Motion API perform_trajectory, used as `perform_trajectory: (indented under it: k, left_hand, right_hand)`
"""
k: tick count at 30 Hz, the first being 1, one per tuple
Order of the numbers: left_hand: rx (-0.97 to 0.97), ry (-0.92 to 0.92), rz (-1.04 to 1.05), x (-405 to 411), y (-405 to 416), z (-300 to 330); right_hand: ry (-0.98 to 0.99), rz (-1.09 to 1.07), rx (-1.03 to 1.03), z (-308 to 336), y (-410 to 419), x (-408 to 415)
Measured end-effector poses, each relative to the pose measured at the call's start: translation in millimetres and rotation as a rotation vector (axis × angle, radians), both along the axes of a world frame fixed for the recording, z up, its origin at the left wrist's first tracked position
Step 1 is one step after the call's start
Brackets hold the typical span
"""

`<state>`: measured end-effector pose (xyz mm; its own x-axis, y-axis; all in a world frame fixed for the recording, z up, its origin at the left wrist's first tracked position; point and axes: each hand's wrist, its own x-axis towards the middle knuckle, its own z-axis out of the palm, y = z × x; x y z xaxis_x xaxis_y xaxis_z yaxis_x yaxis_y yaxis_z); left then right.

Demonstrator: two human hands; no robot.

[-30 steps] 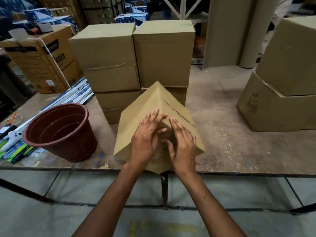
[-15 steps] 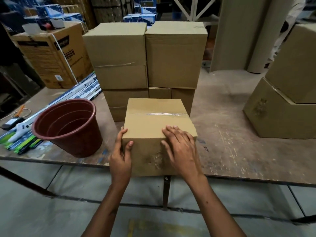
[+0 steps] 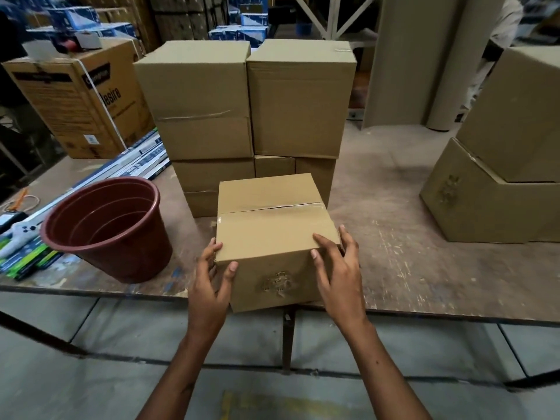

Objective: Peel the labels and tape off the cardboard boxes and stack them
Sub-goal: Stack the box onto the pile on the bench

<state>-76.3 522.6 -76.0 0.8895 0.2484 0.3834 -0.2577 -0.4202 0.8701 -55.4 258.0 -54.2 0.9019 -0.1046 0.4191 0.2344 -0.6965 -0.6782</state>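
Two hands held the small cardboard box [image 3: 274, 234] at the table's [image 3: 424, 268] near edge: the left hand [image 3: 210, 286] gripped its near-left corner, the right hand [image 3: 339, 271] its near-right. Clear tape [image 3: 272, 209] remained across the top seam, so peeling likely came next, starting from a lifted tape end.

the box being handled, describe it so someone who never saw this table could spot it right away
On the worn wooden table, look at the near edge, in front of the stack of plain boxes and right of the brown plastic pot. The box sits between the left hand and right hand. Unlike its neighbours, it shows clear tape across its top seam and a torn patch on its front.
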Motion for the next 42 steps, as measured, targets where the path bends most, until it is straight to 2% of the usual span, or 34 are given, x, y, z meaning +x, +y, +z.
perform_trajectory:
  k: [2,6,9,11,17,21,24,28,33,38,42]
  left_hand:
    - [0.182,0.003,0.009,6.3,1.5,9.7]
    - [0.825,-0.003,-0.003,27.4,-8.7,37.7]
    - [1.076,0.030,-0.052,40.3,-26.2,45.5]
    - [1.170,0.049,-0.054,45.2,-39.8,43.9]
    - [1.198,0.057,-0.051,50.0,-59.1,31.6]
    - [1.184,0.033,-0.054,50.3,-52.0,30.1]
    - [1.100,-0.025,-0.025,49.5,-42.0,30.8]
    - [0.793,-0.107,-0.008,39.7,-33.2,29.8]
    - [0.496,-0.012,0.003,25.6,-34.3,-2.2]
    - [0.271,0.050,-0.034,20.5,-39.5,-28.7]
    - [0.192,0.072,-0.061,18.3,-39.3,-24.0]
  right_hand:
    - [0.025,0.008,0.093,-0.9,-2.3,-1.4]
    - [0.087,-0.015,0.205,-7.1,-3.7,1.5]
    - [0.159,-0.021,0.341,-11.3,-2.9,4.1]
    - [0.159,-0.016,0.366,-15.5,-3.9,6.4]
    - [0.153,0.001,0.404,-23.6,-5.5,8.9]
    - [0.127,-0.019,0.412,-19.4,0.5,10.4]
    - [0.074,-0.034,0.380,-5.7,10.7,10.9]
    - [-0.081,-0.011,0.240,24.5,25.0,9.3]
    - [-0.264,0.098,-0.113,50.3,47.3,10.1]
    - [-0.132,0.283,-0.361,17.6,60.3,10.3]
    - [-0.115,0.354,-0.396,5.3,52.7,8.4]
